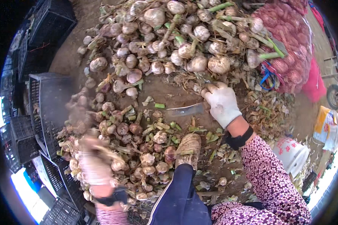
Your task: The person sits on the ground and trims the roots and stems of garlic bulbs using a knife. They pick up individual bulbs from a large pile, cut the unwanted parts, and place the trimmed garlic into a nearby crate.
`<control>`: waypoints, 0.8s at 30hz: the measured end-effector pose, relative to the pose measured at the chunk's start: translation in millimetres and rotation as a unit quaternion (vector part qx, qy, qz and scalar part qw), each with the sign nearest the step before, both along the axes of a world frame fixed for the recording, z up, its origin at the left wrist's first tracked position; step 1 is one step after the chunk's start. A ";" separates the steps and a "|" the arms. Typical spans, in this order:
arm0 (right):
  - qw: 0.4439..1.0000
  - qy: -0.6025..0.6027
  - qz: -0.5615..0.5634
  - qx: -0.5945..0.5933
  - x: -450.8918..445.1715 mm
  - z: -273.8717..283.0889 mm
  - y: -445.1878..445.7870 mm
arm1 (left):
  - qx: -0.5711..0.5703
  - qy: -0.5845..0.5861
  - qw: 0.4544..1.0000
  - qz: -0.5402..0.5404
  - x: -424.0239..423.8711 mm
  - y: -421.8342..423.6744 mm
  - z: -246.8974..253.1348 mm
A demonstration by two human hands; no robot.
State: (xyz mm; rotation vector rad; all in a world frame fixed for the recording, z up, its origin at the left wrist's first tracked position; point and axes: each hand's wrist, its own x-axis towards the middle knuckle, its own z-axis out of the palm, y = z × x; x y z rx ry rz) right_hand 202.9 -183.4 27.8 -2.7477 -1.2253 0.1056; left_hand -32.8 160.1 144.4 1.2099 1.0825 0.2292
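Observation:
In a white glove, my right hand (222, 104) is closed around the handle of a knife (186, 110), its broad blade pointing left over the bare dirt. The same hand is at the lower edge of a large heap of garlic bulbs (197, 63), some with green stems. My left hand (94, 160), also gloved, is blurred by motion over the left part of a nearer pile of garlic bulbs (148, 159). Whether its fingers hold anything cannot be made out. Cut green stem pieces (159, 105) lie between heap and pile.
Black plastic crates (55, 98) stand along the left. A red mesh sack of bulbs (294, 50) lies at upper right. A white bucket (291, 153) stands at right, near dry leaf scraps (266, 112). My shoe (189, 149) rests beside the nearer pile.

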 end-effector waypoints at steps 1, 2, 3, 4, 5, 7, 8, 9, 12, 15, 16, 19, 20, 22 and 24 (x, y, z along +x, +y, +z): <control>1.000 0.005 0.017 -0.021 1.1 -3.5 2.4 | 0.010 -0.088 0.996 0.032 -17.3 55.8 19.9; 0.999 0.028 0.001 -0.030 0.4 -8.0 5.8 | 0.017 -0.176 0.983 0.054 -33.6 110.7 42.3; 0.997 0.046 -0.018 -0.051 -1.7 -13.4 3.9 | -0.014 -0.234 0.971 0.055 -45.0 140.4 49.7; 0.994 0.069 -0.038 -0.071 -5.3 -17.7 2.3 | -0.045 -0.285 0.956 0.055 -55.2 170.8 59.6; 0.994 0.085 -0.059 -0.032 -5.8 -17.7 -1.7 | -0.021 -0.270 0.962 0.028 -45.2 173.0 69.7; 0.987 0.121 -0.092 0.051 -15.5 -21.3 -2.3 | 0.204 -0.109 0.973 0.000 -44.1 137.4 37.7; 0.948 0.258 -0.160 0.098 -16.3 0.5 1.9 | 0.296 -0.019 0.955 -0.002 -41.6 121.3 15.3; 0.900 0.327 -0.212 0.197 -23.6 2.5 -4.2 | 0.130 -0.014 0.990 0.046 -2.1 57.9 3.7; 0.637 0.632 -0.306 0.318 -43.3 29.9 -3.3 | 0.025 0.053 0.971 -0.232 55.8 -76.5 -13.6; 0.537 0.692 -0.354 0.328 -62.1 58.0 5.7 | -0.102 -0.014 0.957 -0.273 63.3 -139.4 -29.2; 0.514 0.712 -0.353 0.323 -64.4 62.3 7.7 | -0.091 -0.040 0.954 -0.283 61.6 -142.2 -37.5; 0.511 0.734 -0.350 0.278 -69.8 65.3 12.9 | -0.104 -0.073 0.948 -0.293 61.7 -142.4 -52.1; 0.520 0.736 -0.348 0.258 -72.1 64.3 14.9 | -0.139 -0.054 0.947 -0.283 61.3 -136.7 -52.2; 0.567 0.656 -0.267 0.422 -86.2 58.7 19.2 | -0.209 -0.016 0.941 -0.265 63.3 -128.6 -49.2; 0.629 0.570 -0.183 0.496 -91.2 44.1 19.5 | -0.254 0.061 0.928 -0.266 65.8 -130.6 -43.8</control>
